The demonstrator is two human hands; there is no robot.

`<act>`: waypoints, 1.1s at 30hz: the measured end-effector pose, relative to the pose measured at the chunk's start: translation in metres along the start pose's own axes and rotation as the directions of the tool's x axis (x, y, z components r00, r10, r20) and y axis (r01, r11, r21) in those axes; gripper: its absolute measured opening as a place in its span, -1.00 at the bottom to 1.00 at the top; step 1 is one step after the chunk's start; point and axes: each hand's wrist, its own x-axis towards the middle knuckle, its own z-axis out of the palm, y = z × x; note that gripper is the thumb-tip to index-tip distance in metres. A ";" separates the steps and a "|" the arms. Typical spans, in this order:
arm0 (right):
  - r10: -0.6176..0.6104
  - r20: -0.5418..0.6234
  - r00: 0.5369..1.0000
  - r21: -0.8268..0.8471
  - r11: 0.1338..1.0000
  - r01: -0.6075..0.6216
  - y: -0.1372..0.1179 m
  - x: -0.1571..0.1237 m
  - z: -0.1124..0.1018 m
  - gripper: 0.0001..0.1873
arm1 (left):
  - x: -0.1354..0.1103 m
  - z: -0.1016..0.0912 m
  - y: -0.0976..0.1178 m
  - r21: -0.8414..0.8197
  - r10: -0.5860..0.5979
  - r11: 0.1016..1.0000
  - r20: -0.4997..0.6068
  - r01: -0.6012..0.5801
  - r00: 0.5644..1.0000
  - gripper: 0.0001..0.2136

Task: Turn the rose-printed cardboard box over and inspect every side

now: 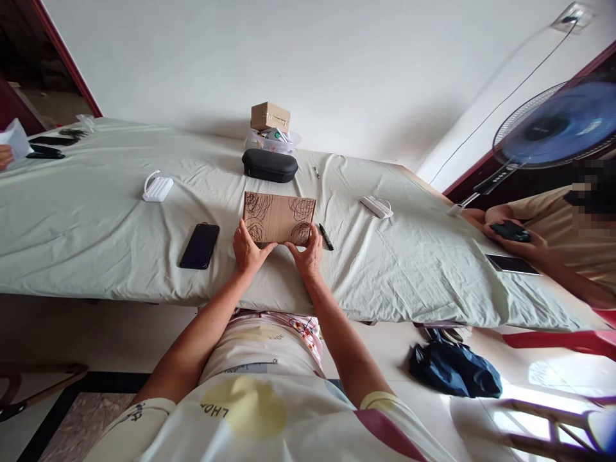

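Note:
A brown cardboard sheet (pixel 279 217) with scribbled black spirals lies on the cloth-covered table (pixel 96 224) in front of me. My left hand (pixel 249 249) grips its near left corner, fingers closed over the edge. My right hand (pixel 308 253) holds the near right corner the same way. A black marker pen (pixel 326 237) lies just right of the sheet, close to my right hand.
A black phone (pixel 200 245) lies left of the sheet, a white device (pixel 157 188) further left. Behind are a black case (pixel 269 165) and a small cardboard box (pixel 270 117). Another person (pixel 553 237) at right holds a dark object; a fan (pixel 553 131) spins there.

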 end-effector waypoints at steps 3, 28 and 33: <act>0.062 -0.013 0.998 0.106 0.992 -0.061 0.006 0.001 0.000 -0.21 | 0.003 -0.002 -0.004 -0.046 0.008 0.999 -0.001 -0.008 1.000 0.18; -0.223 0.230 0.947 0.443 0.891 0.102 -0.027 -0.016 -0.001 -0.56 | -0.003 -0.006 0.003 -0.131 0.440 0.897 0.157 -0.423 0.884 -0.38; -0.065 0.154 0.986 0.367 0.930 0.004 -0.013 -0.009 0.002 -0.50 | -0.004 -0.004 0.002 -0.187 0.395 0.913 0.189 -0.362 0.899 -0.42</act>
